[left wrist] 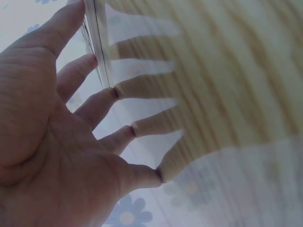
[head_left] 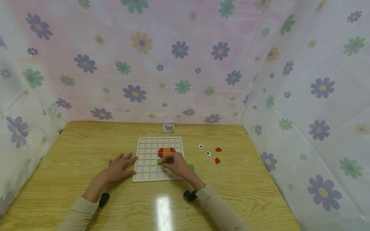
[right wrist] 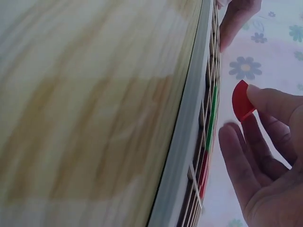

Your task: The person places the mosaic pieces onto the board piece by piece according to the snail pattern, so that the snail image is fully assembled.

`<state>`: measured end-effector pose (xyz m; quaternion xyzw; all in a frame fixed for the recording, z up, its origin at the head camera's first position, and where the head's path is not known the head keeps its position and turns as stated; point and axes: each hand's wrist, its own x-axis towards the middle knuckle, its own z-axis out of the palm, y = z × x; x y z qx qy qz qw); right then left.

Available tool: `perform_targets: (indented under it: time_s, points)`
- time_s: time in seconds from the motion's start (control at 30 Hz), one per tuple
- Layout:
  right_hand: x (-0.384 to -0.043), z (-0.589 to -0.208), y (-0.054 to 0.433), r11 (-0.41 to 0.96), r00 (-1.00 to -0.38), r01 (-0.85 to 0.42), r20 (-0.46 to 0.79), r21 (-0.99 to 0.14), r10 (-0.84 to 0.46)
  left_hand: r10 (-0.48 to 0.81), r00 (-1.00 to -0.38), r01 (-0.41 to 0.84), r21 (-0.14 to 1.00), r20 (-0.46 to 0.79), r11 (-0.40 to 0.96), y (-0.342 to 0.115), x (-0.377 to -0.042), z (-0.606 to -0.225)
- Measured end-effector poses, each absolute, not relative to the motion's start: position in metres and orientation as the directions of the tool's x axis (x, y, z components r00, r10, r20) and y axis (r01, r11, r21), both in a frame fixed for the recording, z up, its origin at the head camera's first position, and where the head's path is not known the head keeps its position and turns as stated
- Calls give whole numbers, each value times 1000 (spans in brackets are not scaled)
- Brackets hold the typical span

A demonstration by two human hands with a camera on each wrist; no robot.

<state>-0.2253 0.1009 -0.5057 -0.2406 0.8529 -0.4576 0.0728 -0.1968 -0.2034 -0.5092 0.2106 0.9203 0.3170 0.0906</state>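
A pale wooden board (head_left: 145,166) with a raised grid lies flat on the table. My left hand (head_left: 119,168) has its fingers spread, with fingertips and thumb at the board's left edge. Over the board, my right hand (head_left: 174,165) pinches a small red quarter-round piece (right wrist: 242,101) between thumb and fingers. Close to that piece, a green piece (head_left: 159,160) sits in the grid. Above it in the grid are red rounded pieces (head_left: 160,153) on either side of an orange piece (head_left: 166,150). The right hand hides part of this pattern.
Right of the board, a green strip (head_left: 191,166) shows beside the right wrist. Two white eye pieces (head_left: 208,154) and two red quarter-round pieces (head_left: 217,160) lie further right on the table (head_left: 237,192). Behind the board stands a small picture card (head_left: 168,127). Flowered cloth (head_left: 162,77) encloses the back and sides.
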Motion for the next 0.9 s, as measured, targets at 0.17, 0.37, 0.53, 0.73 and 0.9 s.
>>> perform_targets:
  time_s: [0.17, 0.37, 0.53, 0.73, 0.9]
  points:
    - [-227, -508, 93, 476, -882, -349, 112, -807, -457, 445, -895, 328, 624, -37, 710, -204, -197, -509]
    - [-231, -509, 87, 470, -910, -267, 60, -841, -410, 442, -896, 328, 609, -43, 722, -204, -198, -512]
    - [-234, -511, 85, 429, -921, -206, 26, -879, -388, 435, -899, 320, 603, -50, 731, -205, -200, -516]
    - [-235, -512, 81, 433, -935, -174, 10, -884, -355, 440, -897, 325, 599, -51, 732, -205, -200, -516]
    - [-236, -512, 73, 457, -943, -174, 13, -872, -333, 441, -896, 329, 595, -49, 733, -205, -200, -516]
